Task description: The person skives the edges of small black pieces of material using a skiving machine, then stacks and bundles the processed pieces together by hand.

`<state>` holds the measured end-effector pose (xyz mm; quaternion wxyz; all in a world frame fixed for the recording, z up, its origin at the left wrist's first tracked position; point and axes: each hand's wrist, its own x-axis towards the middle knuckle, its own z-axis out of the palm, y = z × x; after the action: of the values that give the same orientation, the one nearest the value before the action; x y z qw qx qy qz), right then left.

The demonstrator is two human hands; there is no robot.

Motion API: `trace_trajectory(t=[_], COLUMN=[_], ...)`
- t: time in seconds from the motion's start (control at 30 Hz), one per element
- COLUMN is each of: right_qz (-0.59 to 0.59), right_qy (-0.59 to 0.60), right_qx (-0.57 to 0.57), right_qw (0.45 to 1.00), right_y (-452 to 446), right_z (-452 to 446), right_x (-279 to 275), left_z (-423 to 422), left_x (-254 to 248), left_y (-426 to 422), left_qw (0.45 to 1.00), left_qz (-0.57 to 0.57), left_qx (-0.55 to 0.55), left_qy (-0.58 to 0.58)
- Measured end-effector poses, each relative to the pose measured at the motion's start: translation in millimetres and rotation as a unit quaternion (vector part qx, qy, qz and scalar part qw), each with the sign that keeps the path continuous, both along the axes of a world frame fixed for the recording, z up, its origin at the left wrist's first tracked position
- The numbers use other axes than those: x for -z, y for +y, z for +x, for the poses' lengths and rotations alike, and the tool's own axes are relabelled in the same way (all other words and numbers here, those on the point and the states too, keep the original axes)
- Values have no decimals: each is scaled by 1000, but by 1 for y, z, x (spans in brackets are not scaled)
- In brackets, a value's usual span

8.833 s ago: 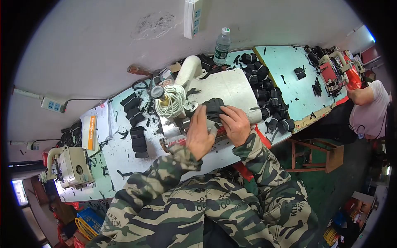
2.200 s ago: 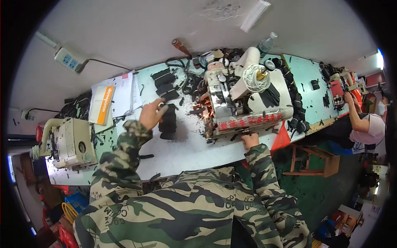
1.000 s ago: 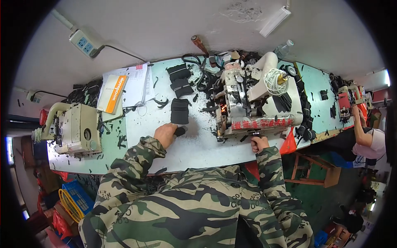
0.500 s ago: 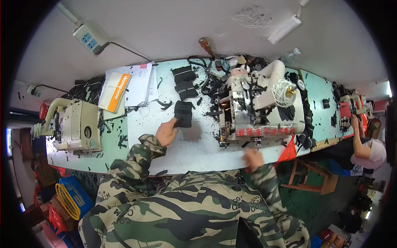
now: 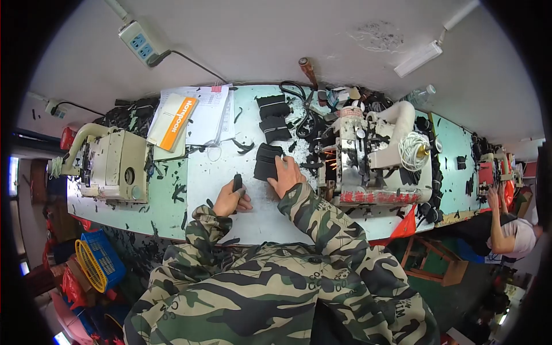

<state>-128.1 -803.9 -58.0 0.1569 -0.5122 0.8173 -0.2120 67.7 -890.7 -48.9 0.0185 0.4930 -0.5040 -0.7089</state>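
My left hand (image 5: 231, 201) is closed over the white table, with a small black fabric piece (image 5: 237, 182) sticking up between thumb and fingers. My right hand (image 5: 286, 175) grips the right edge of a stack of black fabric pieces (image 5: 265, 161) lying on the table. Behind that stack are two black bundles, the nearer bundle (image 5: 275, 129) and the farther bundle (image 5: 272, 106), each with a pale band across it. To the right of my right hand stands a sewing machine (image 5: 359, 155), orange sparks or light showing at its left side.
A second machine (image 5: 118, 167) stands on the left. Papers (image 5: 215, 118) and an orange-and-white notebook (image 5: 177, 123) lie at the back, near black scissors (image 5: 305, 103). Black scraps litter the tabletop. A wooden stool (image 5: 434, 259) is at lower right; a co-worker (image 5: 509, 233) sits at far right.
My right hand has come from in front of the sewing machine leftward onto the stack. My left hand has left the stack, moving toward me with a small black piece. The view has shifted slightly.
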Motion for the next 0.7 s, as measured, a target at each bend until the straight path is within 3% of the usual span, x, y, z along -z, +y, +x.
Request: trace_trajectory(t=[0.33, 0.5, 0.57, 0.63, 0.7], right_qz=[-15, -36, -41, -37, -39], right_qy=[-17, -46, -103, -221, -241], right_qx=[-28, -70, -155, -214, -218], right_qw=[999, 996, 982, 951, 945], right_y=[-6, -4, -2, 0, 4], right_z=[-6, -7, -13, -18, -26], right_x=[1, 1, -17, -45, -63], left_z=[-29, -34, -34, -36, -39], left_x=[10, 11, -8, -15, -34], left_y=[-28, -44, -52, -51, -42], left_qw=[998, 979, 958, 979, 960], left_qz=[-58, -200, -269, -126, 5], left_qx=[-14, 37, 93, 156, 280], left_qy=[23, 3, -29, -22, 33])
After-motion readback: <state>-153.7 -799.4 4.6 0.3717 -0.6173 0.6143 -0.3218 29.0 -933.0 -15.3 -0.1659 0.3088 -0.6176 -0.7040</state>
